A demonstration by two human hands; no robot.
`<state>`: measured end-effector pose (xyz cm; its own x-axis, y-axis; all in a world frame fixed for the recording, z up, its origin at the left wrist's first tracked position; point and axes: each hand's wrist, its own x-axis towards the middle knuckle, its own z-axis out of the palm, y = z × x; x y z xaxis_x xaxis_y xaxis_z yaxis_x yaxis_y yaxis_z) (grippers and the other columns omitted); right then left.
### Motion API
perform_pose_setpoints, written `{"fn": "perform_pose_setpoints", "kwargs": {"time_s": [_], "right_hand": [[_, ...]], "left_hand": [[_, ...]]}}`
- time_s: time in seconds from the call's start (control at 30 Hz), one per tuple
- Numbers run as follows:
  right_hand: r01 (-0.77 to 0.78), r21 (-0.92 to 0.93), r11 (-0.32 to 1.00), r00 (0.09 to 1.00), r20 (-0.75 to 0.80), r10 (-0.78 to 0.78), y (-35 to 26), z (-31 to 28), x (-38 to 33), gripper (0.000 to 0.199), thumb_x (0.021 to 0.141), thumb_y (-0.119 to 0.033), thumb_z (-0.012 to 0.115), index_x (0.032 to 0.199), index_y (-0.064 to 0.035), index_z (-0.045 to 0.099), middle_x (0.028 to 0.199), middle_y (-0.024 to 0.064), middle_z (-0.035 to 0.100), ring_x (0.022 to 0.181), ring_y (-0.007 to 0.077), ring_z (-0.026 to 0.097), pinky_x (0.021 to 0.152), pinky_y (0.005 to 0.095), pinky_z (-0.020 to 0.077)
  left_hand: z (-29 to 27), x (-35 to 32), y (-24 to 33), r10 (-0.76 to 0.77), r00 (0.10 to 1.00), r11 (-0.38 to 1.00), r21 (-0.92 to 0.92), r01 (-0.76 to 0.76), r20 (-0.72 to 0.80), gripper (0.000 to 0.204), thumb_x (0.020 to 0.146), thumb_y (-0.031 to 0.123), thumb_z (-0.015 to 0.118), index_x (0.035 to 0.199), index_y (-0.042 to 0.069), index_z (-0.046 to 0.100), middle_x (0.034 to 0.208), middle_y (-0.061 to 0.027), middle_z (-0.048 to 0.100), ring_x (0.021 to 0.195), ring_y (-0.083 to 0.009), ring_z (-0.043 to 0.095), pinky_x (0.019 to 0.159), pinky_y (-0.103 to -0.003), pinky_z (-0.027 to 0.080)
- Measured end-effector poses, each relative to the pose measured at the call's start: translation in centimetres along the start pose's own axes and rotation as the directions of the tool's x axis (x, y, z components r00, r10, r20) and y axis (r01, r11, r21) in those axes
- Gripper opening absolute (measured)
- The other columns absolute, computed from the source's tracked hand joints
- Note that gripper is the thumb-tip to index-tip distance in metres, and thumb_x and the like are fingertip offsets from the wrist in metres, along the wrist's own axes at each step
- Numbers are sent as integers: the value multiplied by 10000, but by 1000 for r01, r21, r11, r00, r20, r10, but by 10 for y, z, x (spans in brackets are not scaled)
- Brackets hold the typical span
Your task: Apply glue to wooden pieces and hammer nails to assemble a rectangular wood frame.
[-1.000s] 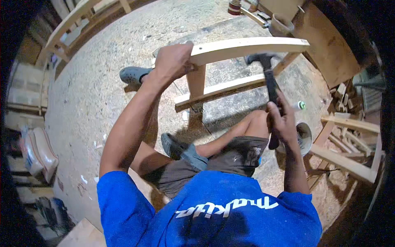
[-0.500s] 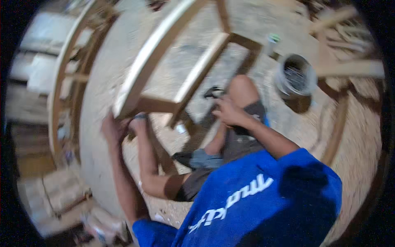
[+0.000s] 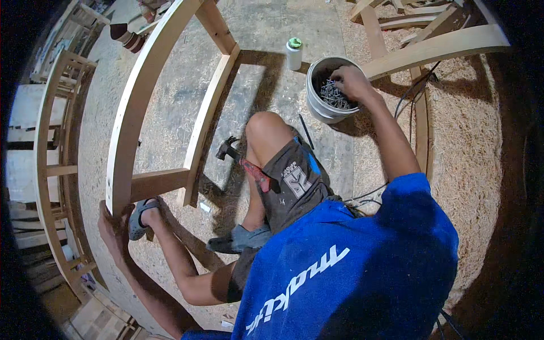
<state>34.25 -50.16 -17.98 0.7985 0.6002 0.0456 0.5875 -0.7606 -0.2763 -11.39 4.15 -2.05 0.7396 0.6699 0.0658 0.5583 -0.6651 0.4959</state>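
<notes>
My left hand (image 3: 115,229) is closed around the near end of a pale wooden frame (image 3: 126,130), which has a long curved rail and shorter crosspieces. At the upper right, my right hand (image 3: 352,84) reaches into a round grey bucket (image 3: 328,112). Its fingers are curled against a pile of nails (image 3: 334,97), their tips partly hidden. A claw hammer (image 3: 256,174) with a black head and red handle rests against my bent leg, touched by neither hand.
A white bottle with a green top (image 3: 294,54) stands beyond the bucket. A dark thin rod (image 3: 306,131) lies near my knee. Curved wooden pieces (image 3: 442,52) and cables (image 3: 409,101) are at the right, over shavings. Another wooden frame (image 3: 44,153) stands at the left.
My right hand has left the hammer by my knee and moved up and right into the bucket. My left hand stays at the frame's end. The view has shifted and become sharper.
</notes>
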Motion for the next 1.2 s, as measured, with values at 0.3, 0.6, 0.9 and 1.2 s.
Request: {"fn": "perform_pose_setpoints", "kwargs": {"time_s": [0.3, 0.6, 0.9, 1.2], "right_hand": [[-215, -150, 965, 972, 61, 226, -10, -45, -14, 171, 894, -110, 664, 1051, -43, 685, 1051, 183, 649, 1018, 398, 633, 886, 489, 501], [439, 224, 870, 898, -131, -420, -189, -65, -32, 214, 806, -120, 680, 1004, -51, 637, 945, 154, 621, 943, 382, 638, 807, 457, 531], [844, 415, 340, 481, -305, -822, -354, -13, -34, 260, 848, -207, 690, 1054, -79, 596, 1019, 128, 605, 932, 313, 671, 718, 451, 550], [410, -319, 855, 891, 338, -302, -351, 193, -48, 280, 886, -189, 616, 1062, -27, 762, 1118, 164, 684, 1040, 369, 668, 768, 494, 585]], "left_hand": [[-6, -19, 32, 122, 986, 934, 348, -75, -116, 562, 805, 22, 789, 1310, 14, 544, 1269, -224, 611, 1179, -391, 594, 983, -482, 477], [57, -62, 130, 569, 804, 797, -124, -591, -171, 353, 856, 78, 771, 1188, 10, 674, 1047, -101, 707, 950, -232, 694, 799, -357, 554], [70, -124, 123, 239, 967, 970, -75, -233, 84, 354, 820, -87, 683, 1141, 55, 725, 934, -78, 710, 953, -233, 649, 891, -348, 471], [-11, -95, 57, 94, 899, 971, -162, -178, -427, 168, 888, -23, 667, 1043, 9, 724, 929, -181, 718, 792, -256, 692, 746, -347, 539]]}}
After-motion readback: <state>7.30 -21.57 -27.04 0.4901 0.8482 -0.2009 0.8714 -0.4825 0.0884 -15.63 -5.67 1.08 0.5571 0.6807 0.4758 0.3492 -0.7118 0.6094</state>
